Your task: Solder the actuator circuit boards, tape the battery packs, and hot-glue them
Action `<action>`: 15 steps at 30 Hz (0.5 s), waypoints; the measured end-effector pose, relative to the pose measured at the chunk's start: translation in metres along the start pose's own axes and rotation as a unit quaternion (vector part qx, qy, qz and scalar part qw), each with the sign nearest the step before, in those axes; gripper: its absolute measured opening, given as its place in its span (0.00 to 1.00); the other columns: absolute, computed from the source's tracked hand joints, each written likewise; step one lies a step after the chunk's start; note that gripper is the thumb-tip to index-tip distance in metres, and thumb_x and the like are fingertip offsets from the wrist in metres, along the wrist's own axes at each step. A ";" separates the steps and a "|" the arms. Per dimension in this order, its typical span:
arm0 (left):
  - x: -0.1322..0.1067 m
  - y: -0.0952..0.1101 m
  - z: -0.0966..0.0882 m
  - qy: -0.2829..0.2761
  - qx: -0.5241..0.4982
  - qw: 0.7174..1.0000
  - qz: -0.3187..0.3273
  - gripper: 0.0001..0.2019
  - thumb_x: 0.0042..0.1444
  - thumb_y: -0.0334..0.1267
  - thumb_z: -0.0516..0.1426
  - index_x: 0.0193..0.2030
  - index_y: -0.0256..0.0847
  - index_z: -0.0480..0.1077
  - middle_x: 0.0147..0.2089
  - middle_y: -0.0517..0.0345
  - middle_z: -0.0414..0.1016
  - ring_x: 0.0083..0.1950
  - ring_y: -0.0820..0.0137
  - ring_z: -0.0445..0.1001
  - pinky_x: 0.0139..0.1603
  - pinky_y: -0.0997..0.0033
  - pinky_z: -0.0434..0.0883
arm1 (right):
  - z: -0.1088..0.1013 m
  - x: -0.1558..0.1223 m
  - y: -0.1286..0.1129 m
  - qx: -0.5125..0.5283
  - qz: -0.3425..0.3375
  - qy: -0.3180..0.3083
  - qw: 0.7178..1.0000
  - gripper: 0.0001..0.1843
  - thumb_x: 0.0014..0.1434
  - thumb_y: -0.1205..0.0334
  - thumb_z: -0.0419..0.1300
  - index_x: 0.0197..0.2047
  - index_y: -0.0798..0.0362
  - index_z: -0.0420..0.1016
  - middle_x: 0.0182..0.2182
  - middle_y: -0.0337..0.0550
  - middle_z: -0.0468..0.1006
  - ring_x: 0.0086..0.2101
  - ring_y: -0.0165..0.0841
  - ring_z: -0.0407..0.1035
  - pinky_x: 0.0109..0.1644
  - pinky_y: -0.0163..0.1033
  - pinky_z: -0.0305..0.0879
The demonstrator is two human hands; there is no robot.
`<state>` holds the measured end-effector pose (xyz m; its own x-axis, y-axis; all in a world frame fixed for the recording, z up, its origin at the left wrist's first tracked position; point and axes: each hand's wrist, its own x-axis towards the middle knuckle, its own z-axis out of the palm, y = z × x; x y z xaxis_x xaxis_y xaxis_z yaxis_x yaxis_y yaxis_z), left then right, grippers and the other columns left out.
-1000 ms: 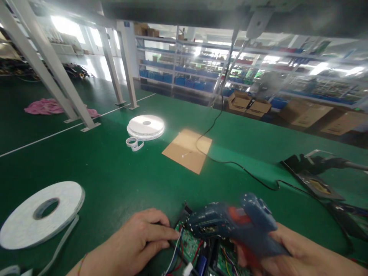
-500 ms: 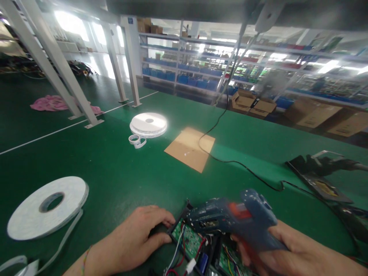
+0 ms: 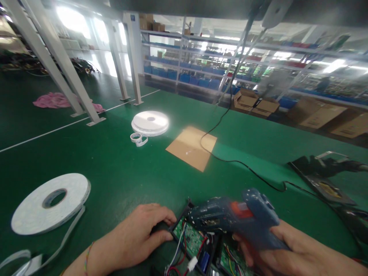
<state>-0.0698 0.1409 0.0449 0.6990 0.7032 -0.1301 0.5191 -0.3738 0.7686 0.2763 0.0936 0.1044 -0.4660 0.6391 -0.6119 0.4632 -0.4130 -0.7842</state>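
My right hand (image 3: pixel 276 245) is wrapped round the grip of a blue hot glue gun (image 3: pixel 244 212) with red-orange parts. Its nozzle end points left, over the corner of a black plastic housing (image 3: pixel 188 207) that holds a green circuit board (image 3: pixel 189 237). Thumb and fingers of my left hand (image 3: pixel 143 234) pinch the left edge of that housing. Red and white wires with a white connector (image 3: pixel 192 263) lie across the board. Beside it, partly under the gun, is a second circuit board (image 3: pixel 228 260) with coloured wires. The gun hides the nozzle's contact point.
A large white tape roll (image 3: pixel 51 203) lies at left, its loose strip trailing forward. Farther back are stacked white rolls (image 3: pixel 150 122), small tape rings (image 3: pixel 138 139) and a cardboard sheet (image 3: pixel 191 147). A black cable (image 3: pixel 247 167) crosses the green surface. A dark metal-framed object (image 3: pixel 324 180) stands at right.
The view has shifted slightly, so the background sits a little to the right. Both hands keep their holds, and the glue gun stays over the same corner of the housing.
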 end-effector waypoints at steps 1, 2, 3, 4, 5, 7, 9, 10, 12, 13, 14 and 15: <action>0.000 0.000 0.000 0.001 -0.002 1.000 0.001 0.07 0.63 0.35 0.58 0.47 0.48 0.70 0.46 0.65 0.76 0.47 0.69 0.72 0.51 0.66 0.65 | 0.000 -0.001 0.000 -0.003 0.000 -0.001 1.000 0.24 0.62 0.36 0.57 0.46 0.49 0.75 0.34 0.40 0.73 0.28 0.29 0.68 0.32 0.33 0.66; 0.000 0.000 0.001 0.002 -0.003 1.000 0.001 0.07 0.63 0.35 0.58 0.47 0.48 0.70 0.46 0.65 0.76 0.47 0.68 0.73 0.51 0.65 0.65 | -0.001 -0.001 0.001 -0.007 0.002 0.000 1.000 0.24 0.62 0.36 0.57 0.46 0.49 0.75 0.34 0.40 0.73 0.28 0.29 0.68 0.33 0.34 0.66; 0.000 0.000 0.001 0.004 -0.002 1.000 0.000 0.07 0.63 0.35 0.58 0.48 0.48 0.70 0.46 0.64 0.76 0.47 0.68 0.73 0.51 0.65 0.65 | -0.001 -0.002 0.001 -0.010 0.007 0.003 1.000 0.24 0.62 0.36 0.57 0.46 0.48 0.75 0.34 0.40 0.74 0.28 0.29 0.68 0.33 0.34 0.66; 0.000 0.000 0.001 0.006 0.000 1.000 -0.001 0.08 0.63 0.35 0.58 0.48 0.48 0.70 0.47 0.64 0.76 0.48 0.68 0.73 0.52 0.65 0.65 | -0.001 -0.003 0.002 -0.014 0.012 0.006 1.000 0.25 0.62 0.36 0.57 0.46 0.48 0.75 0.35 0.40 0.74 0.28 0.29 0.68 0.32 0.34 0.66; 0.000 0.000 0.000 0.007 0.002 1.000 -0.002 0.08 0.63 0.35 0.58 0.48 0.47 0.71 0.47 0.63 0.76 0.48 0.67 0.73 0.52 0.64 0.65 | -0.001 -0.004 0.002 -0.017 0.018 0.009 1.000 0.25 0.61 0.35 0.57 0.46 0.48 0.75 0.35 0.41 0.74 0.28 0.30 0.68 0.32 0.34 0.66; -0.001 0.000 0.000 0.006 0.006 1.000 0.000 0.08 0.63 0.36 0.57 0.48 0.47 0.71 0.47 0.62 0.77 0.48 0.67 0.73 0.52 0.64 0.66 | -0.002 -0.005 0.000 -0.024 0.028 0.015 0.999 0.26 0.61 0.35 0.57 0.46 0.48 0.75 0.35 0.41 0.74 0.28 0.31 0.68 0.32 0.34 0.66; -0.001 0.001 0.000 0.005 0.005 1.000 0.003 0.08 0.63 0.35 0.57 0.48 0.47 0.71 0.47 0.62 0.77 0.47 0.67 0.73 0.52 0.64 0.66 | -0.001 -0.005 -0.002 -0.025 0.024 0.013 0.999 0.25 0.61 0.35 0.57 0.46 0.48 0.75 0.34 0.41 0.74 0.29 0.31 0.68 0.33 0.34 0.67; -0.001 0.001 -0.001 0.005 0.003 1.000 0.005 0.08 0.63 0.35 0.57 0.49 0.47 0.71 0.47 0.62 0.77 0.47 0.66 0.73 0.51 0.63 0.66 | -0.001 -0.005 -0.004 -0.026 0.019 0.012 0.999 0.25 0.61 0.35 0.57 0.45 0.48 0.76 0.34 0.41 0.74 0.29 0.31 0.68 0.34 0.35 0.67; -0.001 0.002 -0.001 0.008 -0.001 1.000 0.007 0.08 0.63 0.35 0.57 0.49 0.47 0.71 0.47 0.62 0.77 0.47 0.67 0.73 0.51 0.63 0.66 | 0.000 -0.005 -0.005 -0.028 0.012 0.013 0.999 0.25 0.61 0.36 0.57 0.45 0.48 0.76 0.33 0.41 0.74 0.29 0.31 0.68 0.34 0.35 0.67; -0.001 0.002 -0.001 0.009 -0.002 1.000 0.006 0.08 0.63 0.35 0.58 0.48 0.47 0.71 0.46 0.62 0.76 0.47 0.67 0.73 0.51 0.64 0.66 | 0.000 -0.005 -0.005 -0.030 0.013 0.013 0.999 0.25 0.61 0.35 0.57 0.45 0.48 0.76 0.32 0.41 0.74 0.28 0.31 0.68 0.33 0.35 0.67; -0.001 0.002 -0.001 0.008 -0.003 1.000 0.005 0.08 0.63 0.35 0.58 0.48 0.47 0.71 0.46 0.63 0.76 0.47 0.67 0.73 0.51 0.64 0.66 | 0.000 -0.005 -0.004 -0.032 0.016 0.013 0.999 0.25 0.61 0.35 0.57 0.45 0.49 0.76 0.32 0.41 0.74 0.28 0.31 0.68 0.33 0.35 0.68; -0.001 0.002 0.000 0.007 -0.003 1.000 0.003 0.08 0.63 0.34 0.58 0.48 0.47 0.71 0.46 0.63 0.76 0.47 0.67 0.73 0.51 0.64 0.66 | 0.000 -0.005 -0.002 -0.033 0.017 0.016 0.999 0.26 0.61 0.35 0.57 0.45 0.49 0.76 0.31 0.41 0.74 0.27 0.31 0.68 0.31 0.34 0.67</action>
<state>-0.0692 0.1398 0.0471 0.6957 0.7088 -0.1170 0.5115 -0.3744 0.7734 0.2777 0.0907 0.1090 -0.4250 0.6463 -0.6338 0.5278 -0.3919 -0.7536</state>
